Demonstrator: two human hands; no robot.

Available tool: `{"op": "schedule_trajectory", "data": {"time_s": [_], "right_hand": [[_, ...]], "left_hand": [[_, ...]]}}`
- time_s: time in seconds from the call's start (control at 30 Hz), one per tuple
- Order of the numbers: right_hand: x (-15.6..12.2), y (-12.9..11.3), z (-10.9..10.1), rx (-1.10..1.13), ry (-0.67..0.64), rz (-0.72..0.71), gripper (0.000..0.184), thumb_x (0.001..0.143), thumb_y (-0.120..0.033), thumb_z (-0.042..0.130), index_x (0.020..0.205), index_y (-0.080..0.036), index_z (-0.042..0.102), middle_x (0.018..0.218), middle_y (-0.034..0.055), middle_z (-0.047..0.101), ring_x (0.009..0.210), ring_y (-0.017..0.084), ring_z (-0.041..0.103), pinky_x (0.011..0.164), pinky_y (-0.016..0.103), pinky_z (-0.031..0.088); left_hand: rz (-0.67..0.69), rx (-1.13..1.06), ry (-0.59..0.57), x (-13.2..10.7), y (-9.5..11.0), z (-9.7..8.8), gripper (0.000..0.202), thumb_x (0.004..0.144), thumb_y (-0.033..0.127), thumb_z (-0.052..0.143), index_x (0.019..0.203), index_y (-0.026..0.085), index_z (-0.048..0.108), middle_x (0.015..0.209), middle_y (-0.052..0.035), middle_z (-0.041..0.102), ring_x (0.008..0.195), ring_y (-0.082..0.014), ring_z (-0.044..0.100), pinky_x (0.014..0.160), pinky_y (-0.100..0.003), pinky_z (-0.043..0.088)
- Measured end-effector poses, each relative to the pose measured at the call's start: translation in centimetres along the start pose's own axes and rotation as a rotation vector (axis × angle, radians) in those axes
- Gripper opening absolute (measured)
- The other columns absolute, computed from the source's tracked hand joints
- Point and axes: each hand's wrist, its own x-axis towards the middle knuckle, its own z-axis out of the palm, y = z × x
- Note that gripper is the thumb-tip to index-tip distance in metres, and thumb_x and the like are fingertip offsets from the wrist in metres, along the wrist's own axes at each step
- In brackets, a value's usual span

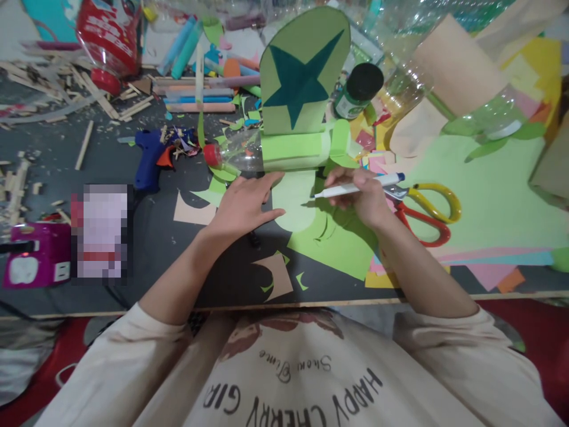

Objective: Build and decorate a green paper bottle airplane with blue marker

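My right hand [362, 196] is closed around a white marker [358, 185], its dark tip over the right edge of a pale green paper flap [293, 204]. My left hand [249, 204] lies with fingers spread at the flap's left side, thumb on the paper. Above both hands, a clear plastic bottle [242, 149] lies on its side, red cap to the left, wrapped in a light green paper band [291, 151]. From it rises a rounded green panel bearing a dark teal star [300, 83]. Brighter green paper [335, 249] lies beneath the flap.
Scissors with yellow and red handles [433, 213] lie right of my right hand on green sheets [498, 196]. A blue glue gun [149, 157] is at left, a black-lidded jar [360, 89] behind. Wood sticks [84, 145], a red-labelled bottle [109, 41] and paper scraps [275, 276] surround the work.
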Motion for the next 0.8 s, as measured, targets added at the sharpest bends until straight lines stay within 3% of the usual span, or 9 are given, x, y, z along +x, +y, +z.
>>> {"op": "schedule_trajectory", "data": {"time_s": [0.1, 0.23, 0.3, 0.37, 0.53, 0.8], "right_hand": [[-0.2, -0.8, 0.1, -0.054, -0.029, -0.014, 0.050, 0.073, -0.072, 0.064, 0.064, -0.023, 0.066, 0.051, 0.0002, 0.055, 0.041, 0.012, 0.043, 0.038, 0.028, 0.033], [-0.3, -1.2, 1.1, -0.111, -0.058, 0.004, 0.031, 0.083, -0.054, 0.067, 0.083, -0.024, 0.073, 0.072, 0.0023, 0.068, 0.061, 0.015, 0.061, 0.059, 0.032, 0.053], [0.0, -1.0, 1.8, -0.111, -0.057, -0.001, 0.026, 0.081, -0.049, 0.071, 0.089, -0.024, 0.073, 0.083, 0.0028, 0.071, 0.074, 0.017, 0.066, 0.070, 0.033, 0.056], [0.7, -0.6, 2.5, -0.113, -0.060, -0.002, 0.027, 0.077, -0.047, 0.075, 0.088, -0.023, 0.071, 0.086, 0.0026, 0.071, 0.075, 0.016, 0.065, 0.070, 0.032, 0.055], [1.9, 0.4, 3.9, -0.166, -0.046, -0.062, 0.028, 0.074, -0.046, 0.075, 0.077, -0.020, 0.065, 0.071, 0.0002, 0.066, 0.064, 0.013, 0.058, 0.059, 0.027, 0.046], [1.3, 0.3, 4.9, -0.294, -0.042, -0.101, 0.015, 0.078, -0.034, 0.067, 0.075, -0.020, 0.067, 0.074, 0.0028, 0.070, 0.069, 0.016, 0.060, 0.063, 0.030, 0.046]], "left_hand": [[-0.007, 0.000, 0.001, 0.1, 0.0, 0.0, 0.064, 0.088, 0.042, 0.063, 0.144, 0.017, 0.043, 0.087, -0.0025, 0.062, 0.082, -0.0218, 0.060, 0.086, -0.032, 0.039], [0.006, 0.006, -0.002, 0.1, -0.1, 0.0, 0.067, 0.087, 0.044, 0.064, 0.144, 0.017, 0.042, 0.087, -0.0024, 0.062, 0.085, -0.0231, 0.060, 0.086, -0.032, 0.039], [0.013, 0.012, 0.007, 0.0, -0.1, 0.0, 0.067, 0.087, 0.044, 0.065, 0.144, 0.018, 0.042, 0.088, -0.0023, 0.063, 0.087, -0.0239, 0.061, 0.086, -0.032, 0.039], [0.015, 0.014, 0.010, 0.0, -0.2, 0.0, 0.067, 0.086, 0.045, 0.065, 0.144, 0.018, 0.042, 0.088, -0.0022, 0.063, 0.087, -0.0244, 0.061, 0.085, -0.032, 0.039], [0.014, 0.004, -0.003, 0.0, -0.3, 0.0, 0.068, 0.087, 0.049, 0.063, 0.144, 0.017, 0.042, 0.089, -0.0028, 0.064, 0.087, -0.0245, 0.062, 0.085, -0.032, 0.038], [0.029, 0.003, 0.016, 0.0, -0.3, 0.2, 0.069, 0.088, 0.051, 0.062, 0.144, 0.017, 0.042, 0.091, -0.0033, 0.065, 0.089, -0.0247, 0.062, 0.085, -0.031, 0.038]]}}
